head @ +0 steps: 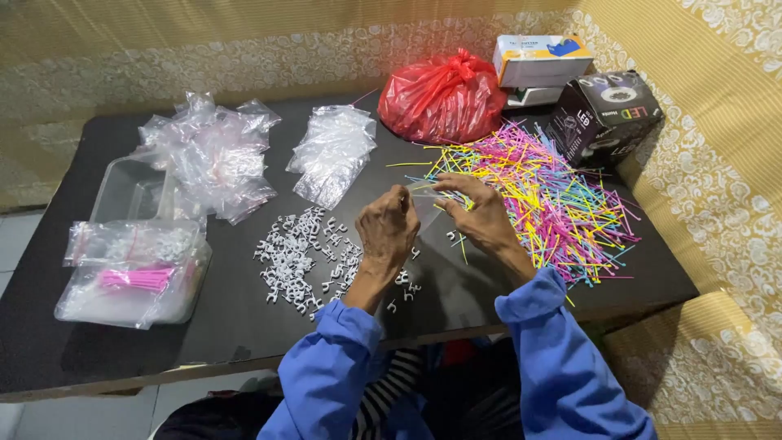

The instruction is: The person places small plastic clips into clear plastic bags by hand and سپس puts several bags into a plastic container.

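Black table (244,326) was cluttered as usual; my left hand (388,228) and right hand (482,216) both pinched a small clear bag (425,204) by its top edge above it, flimsy, slippery stuff, colourful ties (554,195) piled nearby.

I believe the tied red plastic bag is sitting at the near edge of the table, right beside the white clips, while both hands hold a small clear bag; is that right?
Not quite. The head view shows the tied red plastic bag at the far edge of the table, beyond the coloured sticks, not beside the white clips. The rest holds: the left hand and right hand together hold a small clear bag.
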